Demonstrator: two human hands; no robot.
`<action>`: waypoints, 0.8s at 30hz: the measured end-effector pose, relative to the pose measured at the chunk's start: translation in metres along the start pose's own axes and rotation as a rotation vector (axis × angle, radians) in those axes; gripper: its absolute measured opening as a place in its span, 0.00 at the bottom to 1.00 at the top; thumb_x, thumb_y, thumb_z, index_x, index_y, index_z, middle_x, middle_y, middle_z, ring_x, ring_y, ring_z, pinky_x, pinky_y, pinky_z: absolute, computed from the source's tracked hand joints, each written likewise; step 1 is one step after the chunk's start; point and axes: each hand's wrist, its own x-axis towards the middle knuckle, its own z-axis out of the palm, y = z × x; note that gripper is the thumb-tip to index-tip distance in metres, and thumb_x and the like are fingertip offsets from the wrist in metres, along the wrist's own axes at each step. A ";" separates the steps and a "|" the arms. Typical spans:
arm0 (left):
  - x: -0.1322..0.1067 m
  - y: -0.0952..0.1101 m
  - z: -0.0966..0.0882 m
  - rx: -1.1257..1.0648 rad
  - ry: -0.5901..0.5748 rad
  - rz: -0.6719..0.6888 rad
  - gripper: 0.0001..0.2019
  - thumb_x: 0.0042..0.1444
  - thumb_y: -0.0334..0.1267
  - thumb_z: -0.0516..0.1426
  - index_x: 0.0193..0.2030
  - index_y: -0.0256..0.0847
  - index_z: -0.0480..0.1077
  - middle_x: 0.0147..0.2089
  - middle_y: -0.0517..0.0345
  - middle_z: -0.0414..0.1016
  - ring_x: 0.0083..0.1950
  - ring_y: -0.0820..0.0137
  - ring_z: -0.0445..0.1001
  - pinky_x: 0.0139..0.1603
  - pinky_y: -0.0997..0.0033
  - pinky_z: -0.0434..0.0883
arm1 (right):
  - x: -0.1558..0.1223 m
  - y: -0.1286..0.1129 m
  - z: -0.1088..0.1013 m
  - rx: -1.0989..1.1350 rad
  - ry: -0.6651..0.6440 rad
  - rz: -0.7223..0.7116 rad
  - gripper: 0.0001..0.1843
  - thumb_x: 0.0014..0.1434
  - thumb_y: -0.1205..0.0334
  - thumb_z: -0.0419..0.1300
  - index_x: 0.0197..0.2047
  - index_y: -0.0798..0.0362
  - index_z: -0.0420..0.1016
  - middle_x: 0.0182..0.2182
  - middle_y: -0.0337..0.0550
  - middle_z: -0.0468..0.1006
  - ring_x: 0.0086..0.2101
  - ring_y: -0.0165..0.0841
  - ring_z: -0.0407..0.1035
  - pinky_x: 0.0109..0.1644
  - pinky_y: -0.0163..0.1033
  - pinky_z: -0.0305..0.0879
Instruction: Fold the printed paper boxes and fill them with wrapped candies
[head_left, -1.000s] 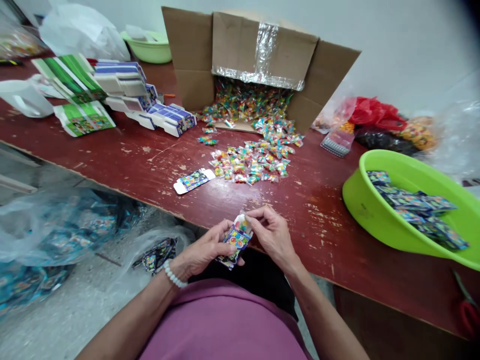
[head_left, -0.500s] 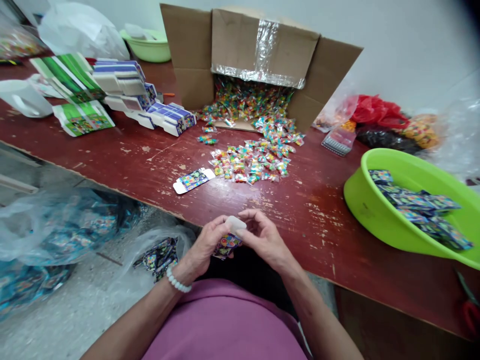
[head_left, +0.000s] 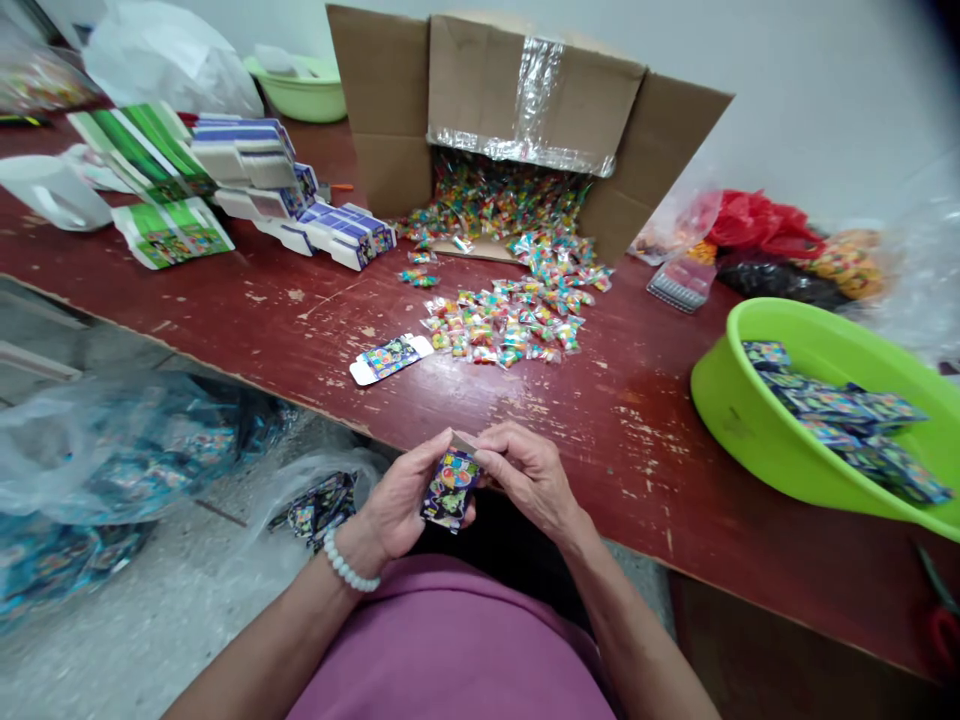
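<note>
While the left hand (head_left: 397, 497) and right hand (head_left: 529, 475) clamp a small printed carton (head_left: 450, 488) | hands together | carton upright

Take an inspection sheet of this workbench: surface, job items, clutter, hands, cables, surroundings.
Surface: worn red-brown wooden table, paint chipped and scratched.
Job's things: small printed carton between the hands; flat printed carton lying nearby; wrapped sweets spilling from a cardboard box.
Clutter: stacked carton blanks; green basin holding printed boxes.
Hands: left hand, with bead bracelet, and right hand both grip the carton.
Cables: nothing seen.
Surroundings: plastic bags of printed packets on the floor.
</note>
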 end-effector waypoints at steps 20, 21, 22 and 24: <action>0.002 0.000 -0.010 0.233 0.164 0.156 0.20 0.55 0.50 0.60 0.47 0.38 0.79 0.41 0.50 0.81 0.27 0.71 0.73 0.20 0.74 0.72 | 0.002 -0.007 0.015 0.167 -0.077 0.202 0.06 0.62 0.57 0.63 0.37 0.48 0.81 0.43 0.44 0.81 0.44 0.36 0.74 0.50 0.43 0.71; 0.001 0.001 -0.011 0.210 0.175 0.146 0.19 0.54 0.48 0.60 0.48 0.38 0.79 0.42 0.51 0.80 0.27 0.71 0.73 0.20 0.73 0.72 | 0.000 -0.007 0.017 0.119 -0.083 0.155 0.06 0.63 0.58 0.62 0.40 0.47 0.82 0.43 0.44 0.80 0.46 0.36 0.73 0.53 0.43 0.69; 0.001 0.002 -0.012 0.193 0.184 0.140 0.19 0.53 0.46 0.60 0.48 0.39 0.78 0.43 0.51 0.80 0.27 0.71 0.73 0.20 0.73 0.73 | -0.002 -0.006 0.020 0.092 -0.084 0.126 0.07 0.63 0.59 0.62 0.42 0.46 0.82 0.44 0.44 0.79 0.47 0.36 0.72 0.55 0.43 0.68; 0.000 0.003 -0.014 0.195 0.198 0.152 0.20 0.52 0.43 0.60 0.51 0.40 0.77 0.44 0.52 0.79 0.28 0.71 0.74 0.21 0.72 0.73 | -0.007 -0.003 0.027 0.091 -0.069 0.113 0.08 0.63 0.60 0.62 0.45 0.45 0.81 0.47 0.45 0.75 0.49 0.35 0.71 0.55 0.43 0.68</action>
